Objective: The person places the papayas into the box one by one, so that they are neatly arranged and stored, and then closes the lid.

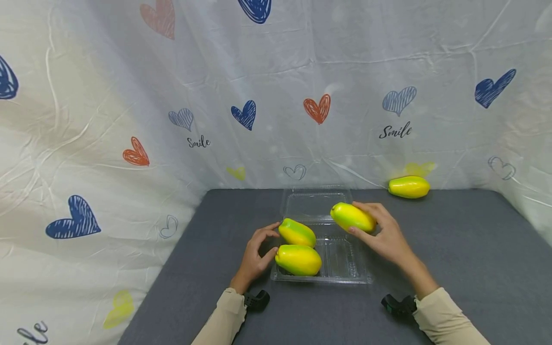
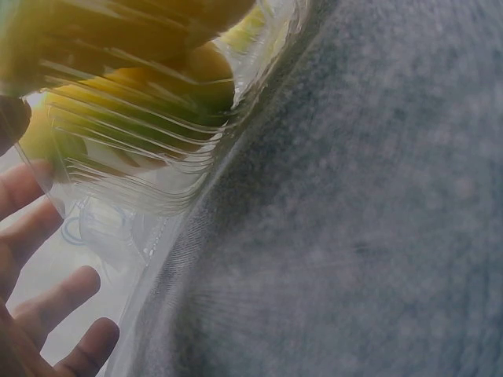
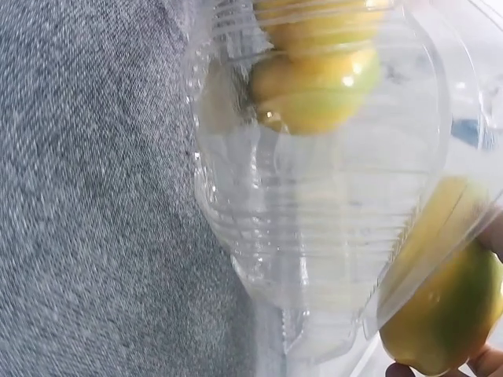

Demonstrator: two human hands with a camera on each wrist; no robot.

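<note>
My right hand [image 1: 384, 233] holds a yellow-green papaya [image 1: 353, 217] by its right end, above the clear plastic clamshell container [image 1: 345, 279]. Thumb and fingers lie on opposite sides of this fruit, also visible in the right wrist view as a papaya [image 3: 444, 306] beyond the clear plastic. Two more papayas, a rear one [image 1: 297, 233] and a front one [image 1: 298, 260], lie side by side in the container's left part. At its left edge is my left hand [image 1: 255, 256], fingers spread and relaxed, fingertips by the plastic wall and the papayas' ends.
The container's clear lid [image 1: 316, 203] lies folded back behind its base. Another papaya [image 1: 408, 187] rests at the table's far right edge, against the heart-printed curtain [image 1: 276, 72]. Dark grey cloth covers the table [image 1: 465, 249].
</note>
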